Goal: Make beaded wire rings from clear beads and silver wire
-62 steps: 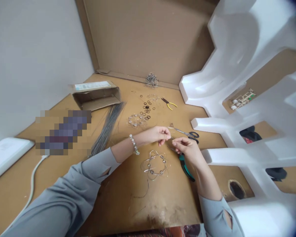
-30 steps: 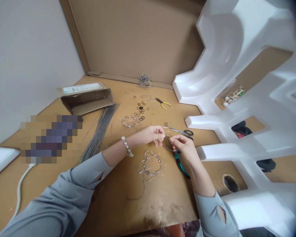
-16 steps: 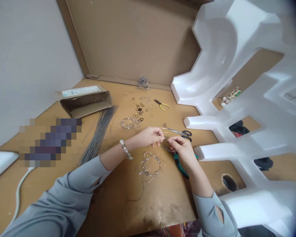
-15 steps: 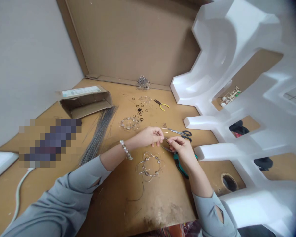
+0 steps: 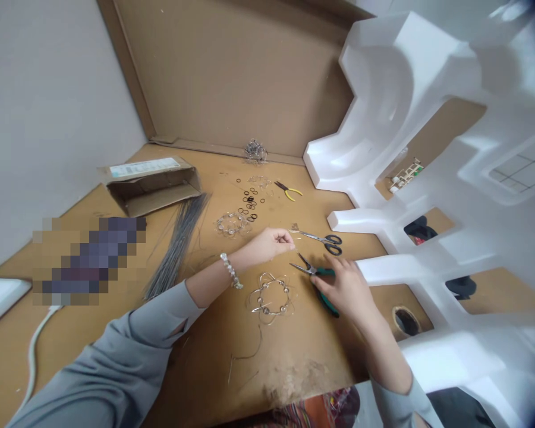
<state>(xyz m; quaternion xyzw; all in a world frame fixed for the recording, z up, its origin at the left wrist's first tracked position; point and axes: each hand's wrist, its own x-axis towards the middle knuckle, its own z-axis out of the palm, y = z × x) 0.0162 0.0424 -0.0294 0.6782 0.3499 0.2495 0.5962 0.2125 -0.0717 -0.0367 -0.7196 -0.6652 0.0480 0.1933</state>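
Observation:
My left hand (image 5: 273,246), a beaded bracelet (image 5: 232,272) on its wrist, is closed in a pinch. A short bit of thin wire (image 5: 296,252) shows at its fingertips. To the right, my right hand (image 5: 346,286) has its fingers apart over the green-handled pliers (image 5: 310,269). The pliers lie on the table with their jaws spread; part of their handles is under the hand. Below my left hand lies a ring of wire loops and clear beads (image 5: 274,298). Scissors with black handles (image 5: 325,239) lie just beyond my right hand.
Farther back are a second beaded wire ring (image 5: 232,223), small dark rings (image 5: 250,205), yellow-handled pliers (image 5: 288,190) and a wire tangle (image 5: 255,151). A bundle of grey wires (image 5: 176,249) and a cardboard box (image 5: 154,184) lie left. White foam packaging (image 5: 361,220) borders the right side.
My right hand has let go of the wire and moved right and down, opening over the green-handled pliers. My left hand stays pinched in about the same place. The view has shifted slightly.

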